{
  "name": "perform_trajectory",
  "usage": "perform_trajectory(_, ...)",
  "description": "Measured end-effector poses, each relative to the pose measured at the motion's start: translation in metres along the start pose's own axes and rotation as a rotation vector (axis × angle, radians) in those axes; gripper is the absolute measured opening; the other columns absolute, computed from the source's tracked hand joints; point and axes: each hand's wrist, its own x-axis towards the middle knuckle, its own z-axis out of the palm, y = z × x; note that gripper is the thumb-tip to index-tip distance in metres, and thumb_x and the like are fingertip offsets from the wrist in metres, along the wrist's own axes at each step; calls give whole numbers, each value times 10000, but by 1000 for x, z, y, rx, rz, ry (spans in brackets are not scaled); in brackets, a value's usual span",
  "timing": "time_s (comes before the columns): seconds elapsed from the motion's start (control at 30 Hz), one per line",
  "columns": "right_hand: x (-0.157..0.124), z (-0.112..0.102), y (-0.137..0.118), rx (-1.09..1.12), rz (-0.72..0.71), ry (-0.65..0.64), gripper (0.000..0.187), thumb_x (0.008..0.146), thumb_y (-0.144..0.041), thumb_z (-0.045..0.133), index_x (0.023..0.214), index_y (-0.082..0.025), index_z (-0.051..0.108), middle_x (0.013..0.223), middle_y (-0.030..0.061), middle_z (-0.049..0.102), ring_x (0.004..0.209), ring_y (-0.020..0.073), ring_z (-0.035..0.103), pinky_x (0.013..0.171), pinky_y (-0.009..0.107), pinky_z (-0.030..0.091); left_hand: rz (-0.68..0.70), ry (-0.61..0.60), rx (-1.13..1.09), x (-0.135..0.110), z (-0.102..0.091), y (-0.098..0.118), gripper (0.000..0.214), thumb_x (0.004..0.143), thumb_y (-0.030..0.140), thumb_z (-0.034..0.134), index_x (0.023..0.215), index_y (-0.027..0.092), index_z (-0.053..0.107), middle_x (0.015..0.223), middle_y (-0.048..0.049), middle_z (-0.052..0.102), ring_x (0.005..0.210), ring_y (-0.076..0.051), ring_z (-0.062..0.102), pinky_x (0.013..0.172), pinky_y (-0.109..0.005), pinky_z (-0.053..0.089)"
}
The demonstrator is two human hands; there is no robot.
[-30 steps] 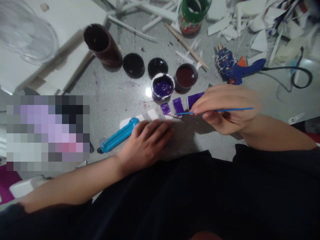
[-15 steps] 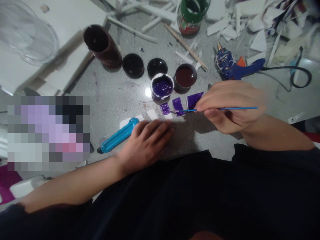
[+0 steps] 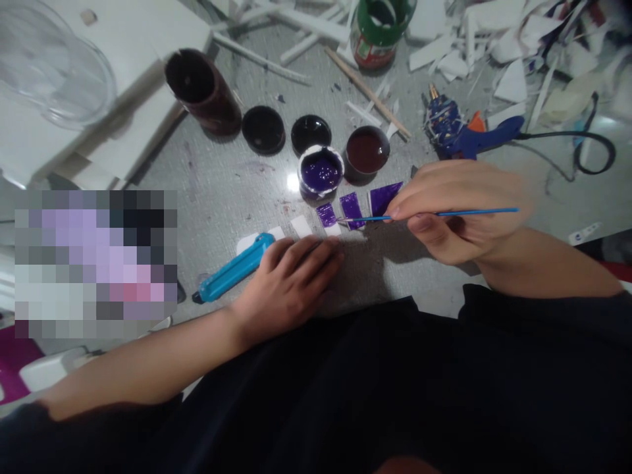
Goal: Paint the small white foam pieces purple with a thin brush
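Observation:
Pinched in my right hand [image 3: 457,207] is a thin blue paintbrush [image 3: 478,212]. Its tip points left and lies by the right edge of a small purple-painted piece [image 3: 326,214]. Beside that are a purple strip [image 3: 350,205] and a larger purple piece [image 3: 383,196], partly behind my right fingers. My left hand [image 3: 293,280] rests flat on the table, its fingertips near the white end below the small purple piece. A white piece [image 3: 299,226] lies just above those fingers. Left of this hand is a turquoise utility knife [image 3: 232,270]. An open jar of purple paint [image 3: 320,172] stands above the pieces.
Behind the paint jar sit a cup of dark red liquid [image 3: 367,151] and two dark round lids, one of them a black lid [image 3: 263,130]. A brown cylinder [image 3: 207,99] stands left. A blue glue gun [image 3: 488,137] lies right, near white scraps [image 3: 511,82]. A green-topped jar [image 3: 378,39] is behind.
My right hand and the brush have shifted very slightly right, with the brush tip still near the small purple piece. My left hand stays in place.

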Motion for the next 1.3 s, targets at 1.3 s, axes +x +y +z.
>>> perform_trajectory(1.3,1,6,0,29,-32,-22,195,1223,-317,655,1103,-217,771,911,34,865,807,152,848,747,291,674,-2,-6,-10,1,-2,0,479,1200,383,695,1632,199,789,1634,-140,804,1455,-351,675,1210,-485,531)
